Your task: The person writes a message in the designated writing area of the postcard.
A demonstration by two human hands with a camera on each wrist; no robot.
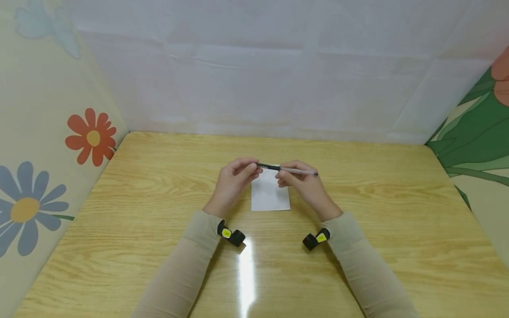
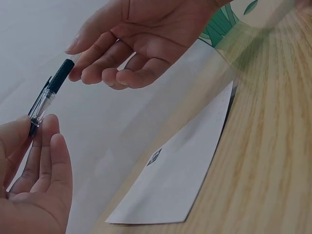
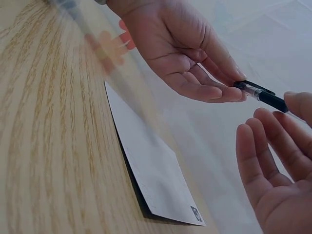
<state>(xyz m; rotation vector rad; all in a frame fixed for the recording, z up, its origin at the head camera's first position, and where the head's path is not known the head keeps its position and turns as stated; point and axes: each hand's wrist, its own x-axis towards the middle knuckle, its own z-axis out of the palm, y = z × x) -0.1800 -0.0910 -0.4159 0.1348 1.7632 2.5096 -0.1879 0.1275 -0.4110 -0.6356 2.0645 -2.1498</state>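
Nearest my head camera, a left sleeve (image 1: 179, 269) and a right sleeve (image 1: 370, 274) are slanting inward over the table (image 1: 131, 212). On the far left I am seeing a red flower (image 1: 93, 138) showing on the wall. Next, the left hand (image 1: 232, 183) is pinching the clip end of the pen (image 1: 274, 167) between thumb and finger, the gap closed to the pen's thickness and the other fingers bending loosely. The pen is hanging above the table near the far edge of the paper (image 1: 270, 196), which is lying flat underneath. Farther right, the right hand (image 1: 306, 185) is pinching it around where the black section (image 2: 62, 76) is meeting the clear barrel (image 1: 298, 171), its spare fingers curling under and the barrel sticking out past them. I am judging the pen light and stiff: the barrel looking smooth and a little slippery, the black section probably giving better purchase, the thin clip (image 2: 41, 93) likely being the fragile part. I am favouring a hold on the black section and the end beside the clip. Green leaves (image 1: 477, 132) are filling the right wall.
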